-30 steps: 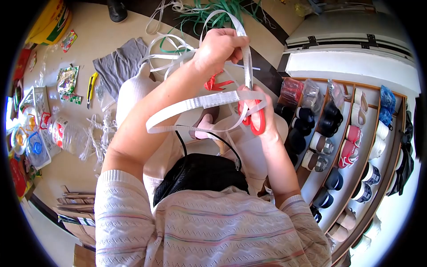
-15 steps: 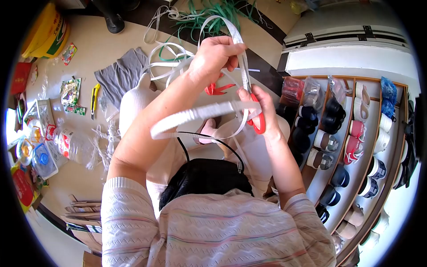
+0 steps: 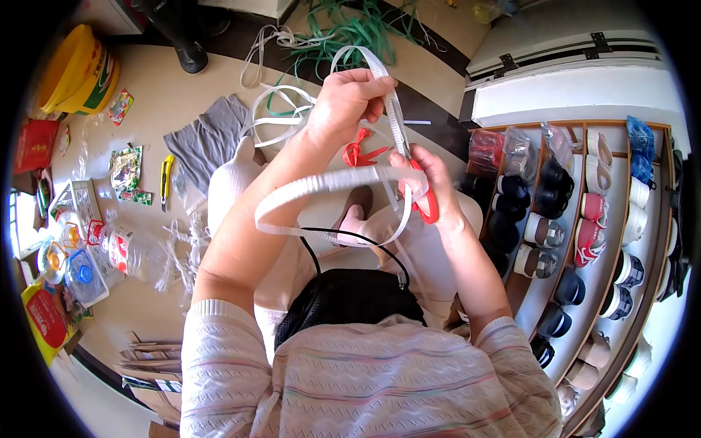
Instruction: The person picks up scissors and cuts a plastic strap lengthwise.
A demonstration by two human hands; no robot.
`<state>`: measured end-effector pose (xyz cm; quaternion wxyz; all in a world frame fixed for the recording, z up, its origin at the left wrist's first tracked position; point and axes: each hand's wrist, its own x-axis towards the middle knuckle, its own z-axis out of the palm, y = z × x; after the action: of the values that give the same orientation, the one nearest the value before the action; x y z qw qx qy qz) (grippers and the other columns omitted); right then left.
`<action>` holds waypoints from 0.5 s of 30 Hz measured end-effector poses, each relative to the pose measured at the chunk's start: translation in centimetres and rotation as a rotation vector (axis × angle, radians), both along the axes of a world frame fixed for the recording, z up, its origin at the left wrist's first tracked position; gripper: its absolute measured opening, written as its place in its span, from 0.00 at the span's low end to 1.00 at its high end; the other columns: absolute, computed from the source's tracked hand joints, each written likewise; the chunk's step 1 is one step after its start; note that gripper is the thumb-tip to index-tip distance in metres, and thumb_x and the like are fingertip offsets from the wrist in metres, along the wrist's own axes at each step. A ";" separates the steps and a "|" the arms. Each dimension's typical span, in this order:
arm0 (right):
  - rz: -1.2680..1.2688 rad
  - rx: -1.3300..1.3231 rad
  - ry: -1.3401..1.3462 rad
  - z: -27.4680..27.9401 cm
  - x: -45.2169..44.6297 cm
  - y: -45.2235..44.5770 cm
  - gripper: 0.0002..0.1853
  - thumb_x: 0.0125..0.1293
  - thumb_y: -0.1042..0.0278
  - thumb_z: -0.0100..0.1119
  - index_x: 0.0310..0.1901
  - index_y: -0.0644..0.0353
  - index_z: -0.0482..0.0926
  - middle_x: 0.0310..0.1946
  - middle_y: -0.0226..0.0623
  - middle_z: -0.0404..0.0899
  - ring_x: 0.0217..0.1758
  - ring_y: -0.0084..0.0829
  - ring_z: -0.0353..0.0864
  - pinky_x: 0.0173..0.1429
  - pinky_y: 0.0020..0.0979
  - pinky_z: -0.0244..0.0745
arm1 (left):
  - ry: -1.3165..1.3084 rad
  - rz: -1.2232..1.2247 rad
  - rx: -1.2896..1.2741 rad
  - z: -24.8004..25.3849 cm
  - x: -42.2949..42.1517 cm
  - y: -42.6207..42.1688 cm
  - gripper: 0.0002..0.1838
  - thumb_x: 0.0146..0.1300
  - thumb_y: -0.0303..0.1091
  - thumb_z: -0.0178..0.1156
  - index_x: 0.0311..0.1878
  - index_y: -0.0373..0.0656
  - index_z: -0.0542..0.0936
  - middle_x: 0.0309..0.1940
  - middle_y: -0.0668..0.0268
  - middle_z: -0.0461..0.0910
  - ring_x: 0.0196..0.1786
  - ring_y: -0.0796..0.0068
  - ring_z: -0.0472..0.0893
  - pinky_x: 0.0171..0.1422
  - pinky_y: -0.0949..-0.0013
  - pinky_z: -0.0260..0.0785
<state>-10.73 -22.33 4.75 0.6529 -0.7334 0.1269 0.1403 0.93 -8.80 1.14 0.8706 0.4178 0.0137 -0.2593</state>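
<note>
My left hand (image 3: 354, 102) is closed, pinching a flat white plastic strap (image 3: 395, 117) between thumb and fingers. Below and to the right, my right hand (image 3: 434, 182) grips red-handled scissors (image 3: 428, 204). The scissor blades point up along the strap and are mostly hidden by it and by my fingers. From my right hand the strap curls out in a wide loop to the left, over my left forearm and lap. On the floor beyond, just past my hands, lies a red ribbon-like piece (image 3: 358, 152).
Green strapping (image 3: 350, 33) lies tangled on the floor ahead. A grey cloth (image 3: 212, 139), a yellow utility knife (image 3: 166, 182), plastic bottles (image 3: 131, 248) and a yellow bucket (image 3: 80, 69) are at left. A shoe rack (image 3: 621, 204) stands close at right. A black bag (image 3: 343, 303) rests on my lap.
The view has shifted slightly, so the surroundings appear lower and further right. The strap's loop hangs a little wider. Both hands keep their hold.
</note>
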 end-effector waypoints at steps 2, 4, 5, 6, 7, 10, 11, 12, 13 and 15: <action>0.028 -0.058 -0.001 -0.3 0.0 -0.3 0.14 0.63 0.55 0.60 0.35 0.57 0.73 0.19 0.18 0.65 0.17 0.12 0.62 0.20 0.18 0.57 | -0.016 -0.021 0.013 0.0 0.2 0.1 0.08 0.60 0.31 0.61 0.35 0.35 0.80 0.16 0.70 0.71 0.17 0.83 0.68 0.22 0.79 0.58; 0.007 -0.040 -0.022 -0.1 -0.3 -0.1 0.14 0.63 0.55 0.59 0.35 0.58 0.73 0.18 0.19 0.65 0.17 0.12 0.62 0.20 0.18 0.57 | -0.013 -0.042 0.035 0.1 0.1 0.2 0.09 0.60 0.32 0.61 0.36 0.34 0.80 0.15 0.70 0.71 0.17 0.83 0.67 0.22 0.79 0.57; -0.003 -0.021 -0.020 0.0 -0.3 0.1 0.14 0.63 0.55 0.59 0.35 0.58 0.73 0.18 0.19 0.65 0.17 0.13 0.62 0.20 0.18 0.57 | -0.012 -0.052 0.047 0.1 0.1 0.2 0.09 0.60 0.32 0.61 0.37 0.34 0.80 0.15 0.70 0.71 0.16 0.83 0.66 0.22 0.79 0.57; -0.013 -0.002 -0.019 0.1 -0.3 0.2 0.14 0.63 0.55 0.59 0.35 0.58 0.73 0.18 0.19 0.65 0.17 0.13 0.62 0.20 0.18 0.57 | 0.000 -0.044 0.037 0.3 0.1 0.2 0.09 0.60 0.32 0.61 0.37 0.34 0.80 0.15 0.71 0.70 0.16 0.83 0.66 0.22 0.79 0.56; -0.024 0.026 -0.006 0.4 -0.3 0.3 0.14 0.63 0.55 0.59 0.35 0.58 0.73 0.18 0.20 0.65 0.17 0.13 0.62 0.20 0.18 0.56 | 0.011 -0.038 0.026 0.4 0.0 0.2 0.09 0.60 0.32 0.61 0.37 0.34 0.80 0.15 0.71 0.70 0.16 0.83 0.65 0.22 0.79 0.55; -0.002 0.033 -0.001 0.1 0.1 -0.2 0.13 0.64 0.55 0.59 0.35 0.58 0.73 0.18 0.20 0.65 0.17 0.13 0.62 0.20 0.18 0.56 | 0.018 -0.068 0.019 0.6 -0.4 0.1 0.10 0.60 0.33 0.60 0.37 0.34 0.80 0.15 0.71 0.69 0.16 0.83 0.64 0.21 0.78 0.53; 0.015 0.022 -0.003 0.0 0.3 -0.4 0.13 0.64 0.56 0.59 0.35 0.58 0.73 0.17 0.19 0.65 0.16 0.13 0.62 0.20 0.18 0.56 | 0.016 -0.085 0.021 0.7 -0.5 0.0 0.10 0.60 0.33 0.60 0.37 0.34 0.80 0.15 0.71 0.69 0.16 0.83 0.64 0.21 0.78 0.53; 0.009 0.010 0.003 0.0 0.4 -0.3 0.13 0.64 0.56 0.58 0.34 0.58 0.72 0.17 0.19 0.65 0.16 0.13 0.61 0.20 0.18 0.55 | 0.035 -0.082 0.005 0.7 -0.5 0.0 0.10 0.61 0.33 0.60 0.37 0.34 0.80 0.15 0.71 0.69 0.16 0.83 0.63 0.21 0.78 0.52; 0.002 -0.002 0.009 0.2 0.5 -0.1 0.13 0.64 0.56 0.58 0.34 0.58 0.72 0.17 0.19 0.64 0.16 0.13 0.61 0.20 0.18 0.55 | 0.055 -0.079 -0.011 0.8 -0.5 0.1 0.10 0.61 0.33 0.60 0.37 0.34 0.80 0.15 0.71 0.69 0.16 0.83 0.63 0.21 0.78 0.52; 0.004 -0.009 0.025 0.1 0.4 -0.1 0.13 0.64 0.56 0.58 0.33 0.58 0.72 0.17 0.19 0.64 0.17 0.13 0.61 0.20 0.18 0.55 | 0.103 -0.066 -0.057 0.7 -0.4 0.1 0.10 0.62 0.33 0.58 0.37 0.33 0.80 0.16 0.70 0.70 0.17 0.82 0.64 0.21 0.78 0.53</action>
<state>-10.28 -22.45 4.86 0.6479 -0.7346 0.1344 0.1503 0.52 -8.72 1.81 0.8714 0.3789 0.0374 -0.3095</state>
